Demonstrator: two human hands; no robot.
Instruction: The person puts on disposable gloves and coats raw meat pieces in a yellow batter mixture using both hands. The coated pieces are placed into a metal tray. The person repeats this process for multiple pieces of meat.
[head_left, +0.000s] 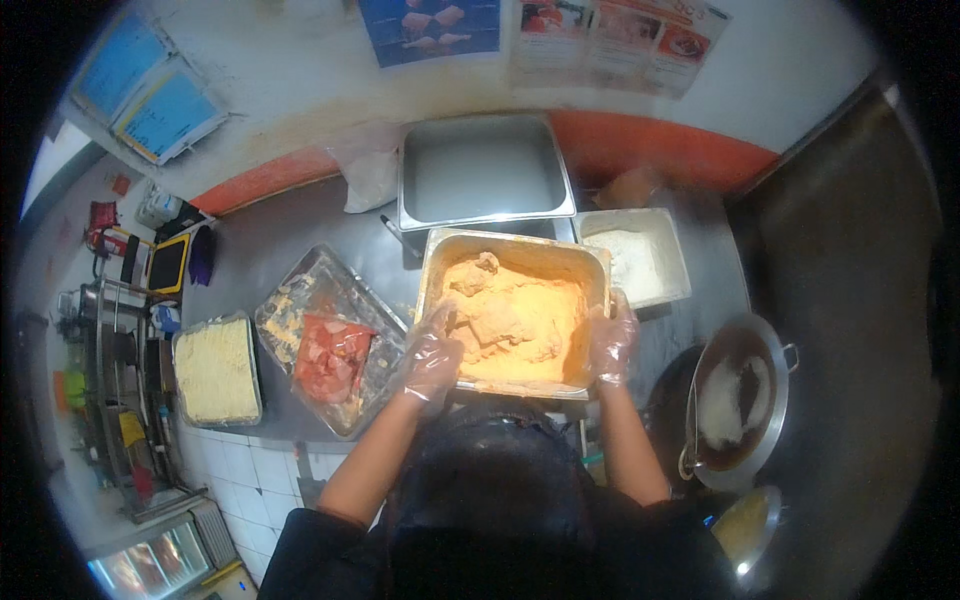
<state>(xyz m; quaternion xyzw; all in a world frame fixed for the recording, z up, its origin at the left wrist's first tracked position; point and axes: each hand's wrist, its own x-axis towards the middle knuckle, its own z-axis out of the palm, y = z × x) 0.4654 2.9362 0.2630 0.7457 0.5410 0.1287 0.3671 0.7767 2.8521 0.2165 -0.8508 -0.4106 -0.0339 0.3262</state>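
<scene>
A rectangular metal pan is held in front of me between both hands. Orange-tinted flour fills its bottom, with flour-coated pieces, probably chicken, lying toward its left and middle. My left hand, in a clear plastic glove, grips the pan's left side, fingers over the rim. On the opposite side my right hand, gloved likewise, clasps the right wall. Just left of my left hand, a flour-smeared metal tray bears a clear bag of raw pinkish meat.
A large steel pan stands behind, against the wall. Right of it sits a container of white flour. A wok holds brown, foaming oil at far right, near another pan. Pale crumbs fill a tray at left.
</scene>
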